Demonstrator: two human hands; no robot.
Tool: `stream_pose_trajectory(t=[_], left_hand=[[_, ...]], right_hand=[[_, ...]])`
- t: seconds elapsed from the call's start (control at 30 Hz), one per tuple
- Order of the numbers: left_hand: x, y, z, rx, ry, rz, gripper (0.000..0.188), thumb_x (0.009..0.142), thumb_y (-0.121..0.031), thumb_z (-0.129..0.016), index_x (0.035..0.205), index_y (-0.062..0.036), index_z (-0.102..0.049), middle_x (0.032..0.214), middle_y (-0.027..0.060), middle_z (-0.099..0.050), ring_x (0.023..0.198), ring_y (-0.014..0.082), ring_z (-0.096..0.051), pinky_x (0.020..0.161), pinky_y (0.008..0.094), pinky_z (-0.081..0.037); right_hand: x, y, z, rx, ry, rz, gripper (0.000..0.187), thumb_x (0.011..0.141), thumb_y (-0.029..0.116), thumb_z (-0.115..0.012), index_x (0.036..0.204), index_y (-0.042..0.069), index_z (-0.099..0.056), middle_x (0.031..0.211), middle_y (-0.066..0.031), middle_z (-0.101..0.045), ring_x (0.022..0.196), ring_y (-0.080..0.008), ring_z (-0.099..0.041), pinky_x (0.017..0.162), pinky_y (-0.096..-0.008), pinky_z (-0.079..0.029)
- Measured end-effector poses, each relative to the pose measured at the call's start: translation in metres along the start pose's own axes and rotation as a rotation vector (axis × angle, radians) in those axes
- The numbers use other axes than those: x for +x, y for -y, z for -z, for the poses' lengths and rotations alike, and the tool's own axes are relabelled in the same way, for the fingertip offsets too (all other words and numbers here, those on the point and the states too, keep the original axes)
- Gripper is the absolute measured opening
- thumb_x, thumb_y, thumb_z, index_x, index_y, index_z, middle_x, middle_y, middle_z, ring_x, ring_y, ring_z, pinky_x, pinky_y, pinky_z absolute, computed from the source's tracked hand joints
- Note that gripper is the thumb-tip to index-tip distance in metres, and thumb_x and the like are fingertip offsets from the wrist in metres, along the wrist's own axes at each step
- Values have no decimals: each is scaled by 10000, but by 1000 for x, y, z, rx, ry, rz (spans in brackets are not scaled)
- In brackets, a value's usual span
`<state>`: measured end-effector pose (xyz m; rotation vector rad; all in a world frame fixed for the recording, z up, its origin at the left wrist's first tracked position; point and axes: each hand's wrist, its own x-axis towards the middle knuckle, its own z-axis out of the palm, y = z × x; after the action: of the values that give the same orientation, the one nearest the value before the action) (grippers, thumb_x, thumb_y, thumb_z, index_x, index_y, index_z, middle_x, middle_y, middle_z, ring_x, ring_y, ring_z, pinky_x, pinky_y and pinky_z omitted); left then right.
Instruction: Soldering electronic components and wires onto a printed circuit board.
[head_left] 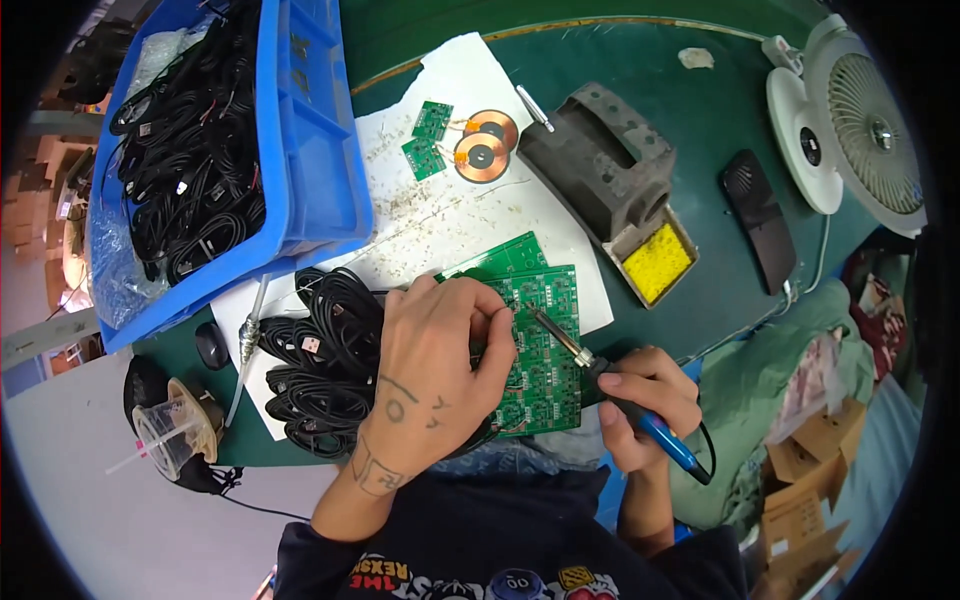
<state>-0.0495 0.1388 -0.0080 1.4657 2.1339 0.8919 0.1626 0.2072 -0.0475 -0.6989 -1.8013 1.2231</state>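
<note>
My right hand (648, 405) is closed round a soldering iron (672, 445) with a blue and black handle. The iron's tip points up and left onto a green circuit board panel (548, 375) covered in repeated small components. Over the panel's left part lies my left hand (432, 345), thumb and forefinger pinched together near the iron's tip; what they pinch is hidden. A second green board (515, 252) shows from under the panel's far edge. Coiled black cables (318, 375) with USB plugs lie beside my left hand, and some reddish wire ends meet the panel's near edge.
At the far left stands a blue bin (315, 150) full of black cables. Two copper coils (482, 157) with small boards lie on white paper (385, 130). A soldering iron stand (600, 150) with a yellow sponge (656, 262), a phone (758, 220), a fan (868, 130) and a plastic cup (170, 440) surround the work.
</note>
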Motion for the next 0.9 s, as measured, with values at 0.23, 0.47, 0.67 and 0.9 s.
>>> stream_pose_trajectory(t=[0.23, 0.47, 0.67, 0.9], left_hand=[[2, -6, -4, 46, -29, 62, 92, 810, -4, -704, 849, -69, -652, 698, 6, -569, 698, 187, -506, 765, 314, -431], [2, -5, -6, 69, -14, 75, 97, 805, 2, -700, 853, -66, -649, 692, 4, -558, 696, 186, -501, 762, 314, -428], [2, -4, -9, 84, -29, 52, 86, 818, -3, -689, 864, -61, -645, 690, 5, -548, 687, 186, -488, 752, 315, -415], [1, -3, -10, 85, -18, 21, 64, 863, -12, -663, 901, -57, -638, 727, 21, -552, 708, 189, -473, 764, 324, -391]], right_hand=[[0, 0, 0, -39, 54, -9, 249, 707, 99, -750, 939, 20, -795, 790, -94, -622, 657, -206, -532, 605, -302, -446], [-1, -1, 1, -84, 92, 9, 239, 705, 95, -749, 931, 36, -802, 788, -90, -605, 670, -211, -518, 619, -317, -446], [-3, -2, 0, -60, 94, 28, 255, 688, 72, -748, 933, 47, -812, 792, -85, -595, 668, -210, -504, 629, -319, -445], [-1, -7, 0, 19, 24, 39, 290, 666, 30, -732, 945, 37, -813, 799, -85, -596, 656, -204, -500, 623, -314, -437]])
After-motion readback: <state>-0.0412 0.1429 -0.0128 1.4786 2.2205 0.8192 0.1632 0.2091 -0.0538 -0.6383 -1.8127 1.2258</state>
